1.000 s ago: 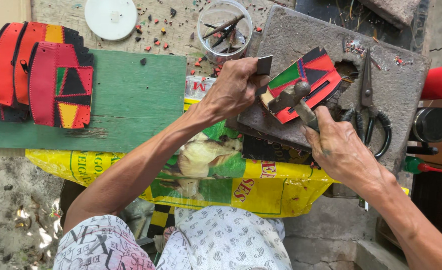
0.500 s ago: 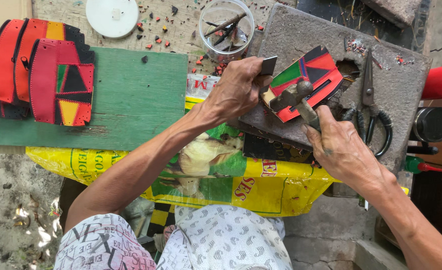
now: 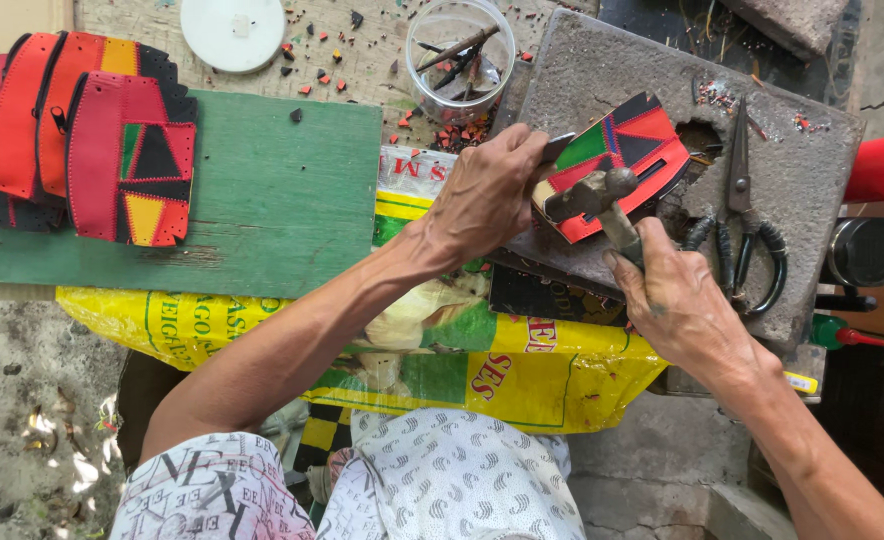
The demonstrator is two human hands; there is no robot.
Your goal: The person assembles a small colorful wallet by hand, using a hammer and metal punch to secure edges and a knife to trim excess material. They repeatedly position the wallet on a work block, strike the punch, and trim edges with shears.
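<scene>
A red, green and black patchwork leather piece [image 3: 634, 148] lies on a grey stone block [image 3: 802, 180]. My left hand [image 3: 487, 190] is closed on a small metal punch tool [image 3: 560, 148] held against the piece's left edge. My right hand [image 3: 677, 305] grips the handle of a small hammer [image 3: 600, 196], whose head rests over the leather piece near the punch.
Black-handled scissors [image 3: 742, 215] lie on the block's right side. Finished red and black leather pieces [image 3: 92, 140] sit on a green board [image 3: 282, 200] at left. A clear jar of tools [image 3: 457, 55], a white lid [image 3: 232, 30] and scattered leather scraps lie behind. A yellow sack [image 3: 212, 320] covers the table front.
The hammer head has shifted slightly over the leather piece; both hands stay in nearly the same place.
</scene>
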